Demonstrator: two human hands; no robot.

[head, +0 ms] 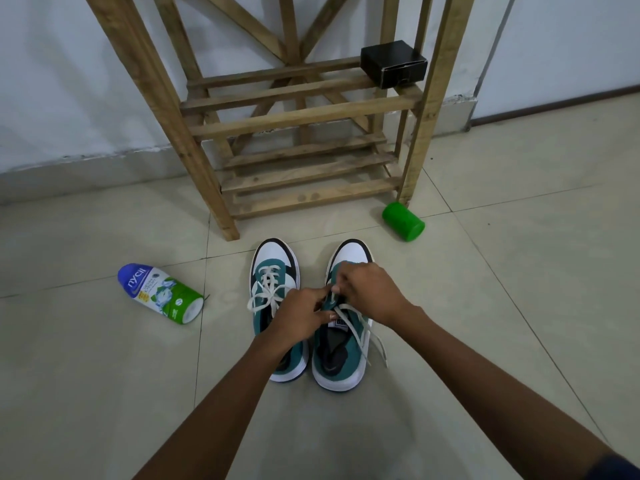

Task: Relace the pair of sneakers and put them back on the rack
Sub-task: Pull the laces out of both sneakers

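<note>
Two teal, white and black sneakers are shown side by side on the tiled floor (485,306), toes directed toward the wooden rack (304,116) just beyond them. The left sneaker (275,271) is seen with its white lace threaded and its ends loose. Over the right sneaker (341,351), the lace (360,327) is pinched by the curled fingers of the left hand (304,317) and of the right hand (370,292), which are held close together above the eyelets; two loose ends are draped over the shoe's right side. A black box (393,64) is set on a rack shelf. A green cup (403,221) is laid on its side by the rack's right leg, and a powder bottle (159,292) is laid on the floor, left of the shoes.
</note>
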